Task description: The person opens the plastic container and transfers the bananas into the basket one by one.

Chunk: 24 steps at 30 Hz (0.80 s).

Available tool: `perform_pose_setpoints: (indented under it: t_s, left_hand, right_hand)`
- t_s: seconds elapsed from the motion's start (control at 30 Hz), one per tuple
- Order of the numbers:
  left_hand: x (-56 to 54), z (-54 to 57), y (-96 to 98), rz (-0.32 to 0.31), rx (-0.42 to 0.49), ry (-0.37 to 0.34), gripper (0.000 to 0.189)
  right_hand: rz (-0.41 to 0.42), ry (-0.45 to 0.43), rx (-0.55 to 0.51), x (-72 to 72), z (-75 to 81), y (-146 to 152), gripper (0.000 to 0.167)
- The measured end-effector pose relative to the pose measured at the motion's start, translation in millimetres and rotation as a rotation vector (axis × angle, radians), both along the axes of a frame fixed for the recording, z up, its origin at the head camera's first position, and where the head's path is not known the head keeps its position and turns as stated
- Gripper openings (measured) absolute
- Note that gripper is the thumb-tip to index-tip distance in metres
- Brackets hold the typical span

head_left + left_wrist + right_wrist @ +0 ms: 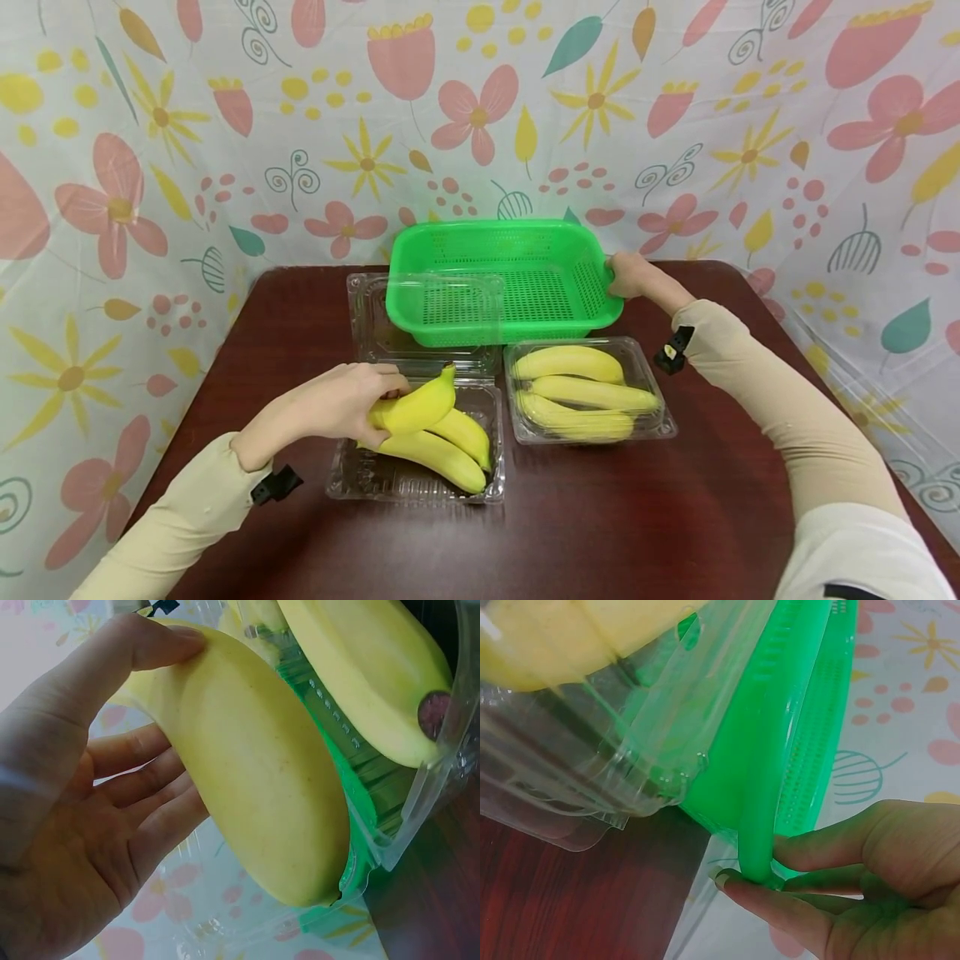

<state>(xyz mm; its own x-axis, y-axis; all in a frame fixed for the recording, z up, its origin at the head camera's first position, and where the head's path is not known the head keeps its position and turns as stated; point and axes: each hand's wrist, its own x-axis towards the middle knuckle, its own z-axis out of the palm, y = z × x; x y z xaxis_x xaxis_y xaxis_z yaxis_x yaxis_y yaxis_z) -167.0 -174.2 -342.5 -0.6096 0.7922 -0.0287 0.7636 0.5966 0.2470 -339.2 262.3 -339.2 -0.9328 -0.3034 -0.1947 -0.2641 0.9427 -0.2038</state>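
Note:
My left hand (341,406) grips a yellow banana (420,406) between thumb and fingers, above an open clear plastic container (352,483). Two more bananas (438,458) lie in that container, partly under the held one. In the left wrist view the held banana (255,765) fills the middle, with the thumb pressed on its upper end. My right hand (628,275) pinches the right end of the rim of a green plastic basket (525,321). From the right wrist view, thumb and fingers (802,907) close round the green rim (759,817). Inside the basket no fruit shows.
A second clear container (667,429), lid closed over several bananas (570,364), sits right of the open one, in front of the basket. The open container's raised lid (367,325) overlaps the basket's left front. All stand on a dark red table (600,517) before a floral curtain (480,183).

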Motion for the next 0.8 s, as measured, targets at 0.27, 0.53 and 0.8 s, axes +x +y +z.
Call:
perform_pose_setpoints:
  t_s: [0.27, 0.53, 0.8]
  left_hand:
    - [-1.5, 5.1, -3.1, 0.030, 0.025, 0.008, 0.044]
    - [-3.1, 13.1, -11.4, 0.087, 0.054, -0.001, 0.045]
    - [-5.6, 21.8, -20.3, 0.130, 0.064, -0.003, 0.045]
  right_hand:
    - [-0.007, -0.022, 0.007, -0.3, -1.6, 0.8, 0.042]
    - [0.001, -0.025, 0.012, 0.3, 0.2, 0.9, 0.043]
    - [0.021, 0.002, 0.020, -1.3, -0.1, 1.9, 0.016]
